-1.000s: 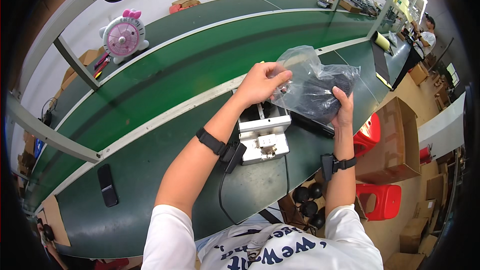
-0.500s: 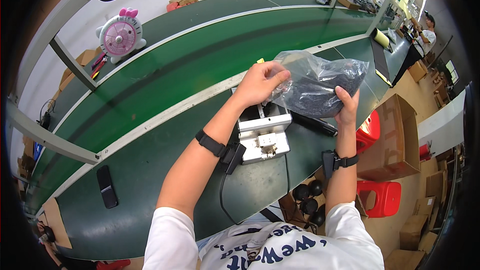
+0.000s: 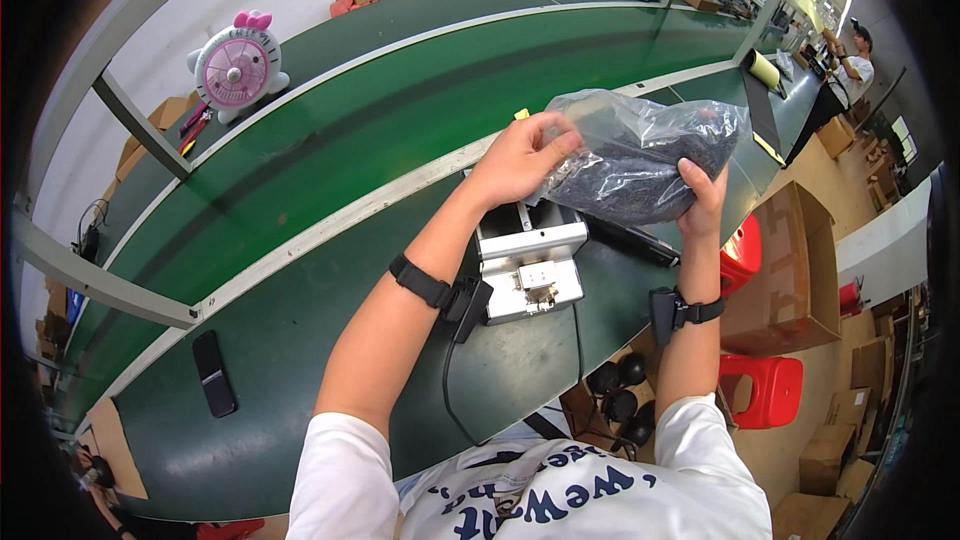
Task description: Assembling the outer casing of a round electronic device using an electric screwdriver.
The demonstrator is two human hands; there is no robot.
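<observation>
Green workbench (image 3: 300,370), lettered shirt (image 3: 600,508), clear bag (image 3: 640,175) held

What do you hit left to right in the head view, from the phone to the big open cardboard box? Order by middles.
Black phone → left hand → clear plastic bag → right hand → big open cardboard box

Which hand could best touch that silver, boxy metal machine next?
Probably the left hand: it's nearer that machine, pinching the thinner end of the clear plastic bag, while the right hand holds the bag's fuller side.
</observation>
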